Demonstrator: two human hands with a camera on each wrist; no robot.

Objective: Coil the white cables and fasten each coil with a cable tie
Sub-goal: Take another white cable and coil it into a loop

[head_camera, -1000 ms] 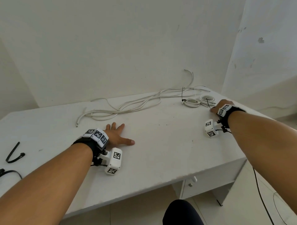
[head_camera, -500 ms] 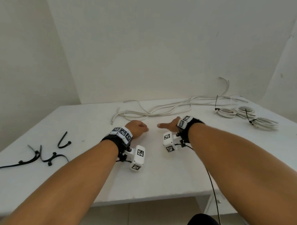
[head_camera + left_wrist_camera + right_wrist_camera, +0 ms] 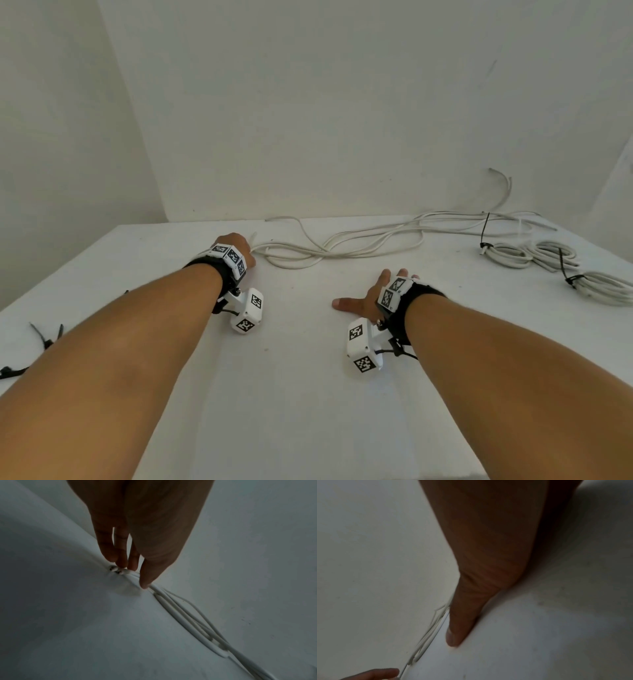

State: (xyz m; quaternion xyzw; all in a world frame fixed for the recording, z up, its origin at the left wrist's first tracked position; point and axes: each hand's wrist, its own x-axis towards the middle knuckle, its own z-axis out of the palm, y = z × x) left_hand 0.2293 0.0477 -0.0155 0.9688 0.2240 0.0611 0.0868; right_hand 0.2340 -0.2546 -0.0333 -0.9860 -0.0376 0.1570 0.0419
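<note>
A bundle of loose white cables (image 3: 342, 247) lies along the back of the white table (image 3: 301, 394). My left hand (image 3: 241, 251) is at the bundle's left end; in the left wrist view its fingertips and thumb (image 3: 145, 580) pinch the cut ends of the white cable (image 3: 173, 601) against the table. My right hand (image 3: 378, 293) lies flat on the table nearer to me, fingers spread, holding nothing; its thumb (image 3: 458, 622) rests on the surface. Black cable ties (image 3: 44, 337) lie at the far left, partly hidden by my left forearm.
Two white coils (image 3: 513, 253), each bound with a black tie, lie at the back right, one close to the table's right edge (image 3: 606, 286). The table meets white walls behind and on the left. One cable end curls up the wall (image 3: 503, 185).
My left hand has reached forward from the table's middle to the cable ends and closed on them. My right hand has drawn back to the right and spread flat on the table.
</note>
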